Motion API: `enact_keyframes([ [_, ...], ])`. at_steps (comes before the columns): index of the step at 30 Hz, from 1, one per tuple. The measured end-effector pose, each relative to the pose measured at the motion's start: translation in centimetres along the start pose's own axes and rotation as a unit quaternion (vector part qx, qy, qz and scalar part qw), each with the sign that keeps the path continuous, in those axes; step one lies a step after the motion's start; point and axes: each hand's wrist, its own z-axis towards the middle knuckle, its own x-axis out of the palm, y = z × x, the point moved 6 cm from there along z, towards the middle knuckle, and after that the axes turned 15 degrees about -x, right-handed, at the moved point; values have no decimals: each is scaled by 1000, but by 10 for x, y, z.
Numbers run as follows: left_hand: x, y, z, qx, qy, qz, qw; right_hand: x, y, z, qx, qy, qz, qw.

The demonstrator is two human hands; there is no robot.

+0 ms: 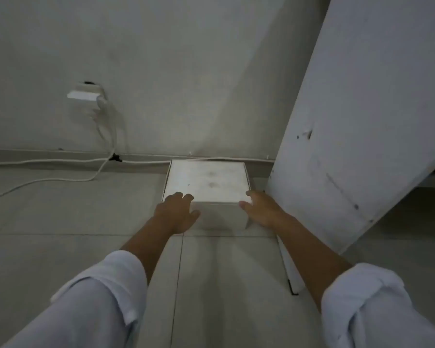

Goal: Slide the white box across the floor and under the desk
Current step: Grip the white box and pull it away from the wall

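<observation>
**Nearly home: box at the wall**

Already the box [206,183] sits on the floor [60,247] at frame centre, far edge close to the skirting, desk panel [349,146] just right. Left hand [177,213] and right hand [260,209] lie spread against its near corners, fingers loosely curled, pressing, not gripping. Judged: slide about done; release left. Cables [60,162] lie at left.

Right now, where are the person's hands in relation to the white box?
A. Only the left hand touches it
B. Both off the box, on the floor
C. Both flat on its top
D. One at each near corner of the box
D: the left hand is on the near left corner of the white box and the right hand on the near right corner.
</observation>
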Motion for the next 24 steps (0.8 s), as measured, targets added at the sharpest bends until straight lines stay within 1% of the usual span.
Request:
enact_keyframes([
  [5, 39, 21, 22, -29, 15, -35, 999, 38, -28, 10, 14, 33, -31, 999],
  [7, 52, 28, 32, -41, 7, -50, 998, 51, -40, 15, 20, 31, -17, 999],
  [9, 59, 34, 44, -61, -8, -62, 996, 55, -50, 24, 34, 5, 6, 999],
  [13, 66, 46, 62, -96, -27, -110, 989, 54, -67, 42, 55, -79, 34, 995],
  [16, 73, 54, 76, -125, -21, -147, 981, 59, -80, 53, 85, -126, 87, 985],
  [19, 81, 59, 87, -135, -2, -245, 960, 69, -92, 63, 125, -141, 139, 972],
  [22, 81, 63, 92, -150, -23, -348, 925, 78, -100, 70, 155, -160, 189, 956],
  [24, 83, 67, 95, -173, -25, -383, 907, 83, -103, 73, 158, -187, 213, 946],
])
